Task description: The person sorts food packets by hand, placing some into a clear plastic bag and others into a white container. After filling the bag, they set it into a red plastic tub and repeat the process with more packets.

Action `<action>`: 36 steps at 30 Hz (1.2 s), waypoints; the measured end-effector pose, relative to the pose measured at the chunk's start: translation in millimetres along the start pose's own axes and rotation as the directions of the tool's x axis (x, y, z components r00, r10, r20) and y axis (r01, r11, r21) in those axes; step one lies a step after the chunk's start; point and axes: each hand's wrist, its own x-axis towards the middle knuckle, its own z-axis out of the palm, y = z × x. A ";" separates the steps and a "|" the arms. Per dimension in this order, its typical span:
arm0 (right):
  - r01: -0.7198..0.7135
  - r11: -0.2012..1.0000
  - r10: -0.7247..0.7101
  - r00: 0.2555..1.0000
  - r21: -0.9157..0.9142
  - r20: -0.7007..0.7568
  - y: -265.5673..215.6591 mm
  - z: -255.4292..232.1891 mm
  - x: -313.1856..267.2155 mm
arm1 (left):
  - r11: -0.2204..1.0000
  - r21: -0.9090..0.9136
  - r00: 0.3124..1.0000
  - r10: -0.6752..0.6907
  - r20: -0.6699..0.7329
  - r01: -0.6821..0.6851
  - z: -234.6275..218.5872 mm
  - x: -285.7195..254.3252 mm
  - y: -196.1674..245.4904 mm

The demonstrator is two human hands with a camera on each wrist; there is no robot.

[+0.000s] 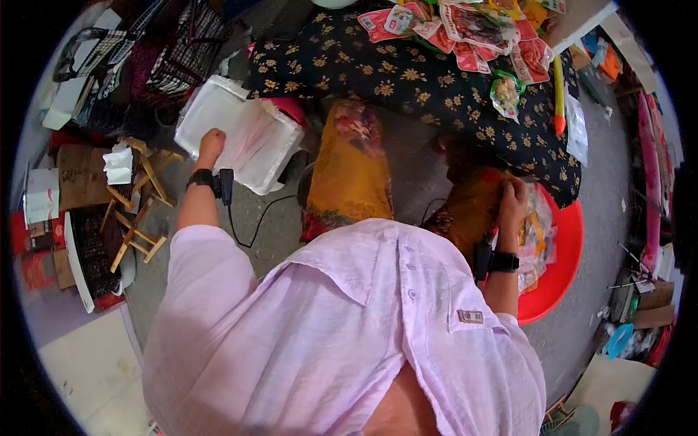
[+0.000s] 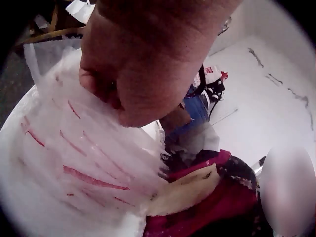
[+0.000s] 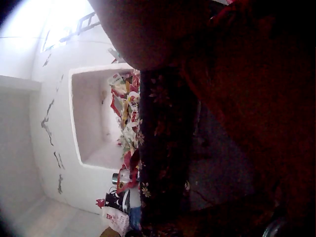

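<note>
Head view: stack of clear plastic bags w/ red stripes lies in a white tub, upper left on the floor. L hand fingers curled, pinching the bags' edge. R hand curled on snack packets in red basin, by floral cloth.

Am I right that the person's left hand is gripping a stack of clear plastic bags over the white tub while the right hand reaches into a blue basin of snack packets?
Not quite: the basin is red, as the head view shows. The rest stands: the left hand grips the plastic bags over the white tub, and the right hand reaches among the snack packets.
</note>
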 end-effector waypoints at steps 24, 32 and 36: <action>-0.450 0.824 0.081 0.695 0.345 0.714 -113.7 97.4 -37.5 | 0.636 -0.717 0.895 0.444 0.038 -0.285 1.0 -156.4 302.3; -0.341 0.886 0.054 0.748 0.313 0.662 -113.3 103.1 -40.2 | 0.571 -0.365 0.639 0.763 -0.094 -0.735 12.6 -175.7 307.3; -0.656 0.622 0.147 0.635 0.428 0.758 -101.5 94.7 -34.0 | 0.543 -0.177 0.559 0.828 -0.053 -0.821 2.7 -178.4 295.4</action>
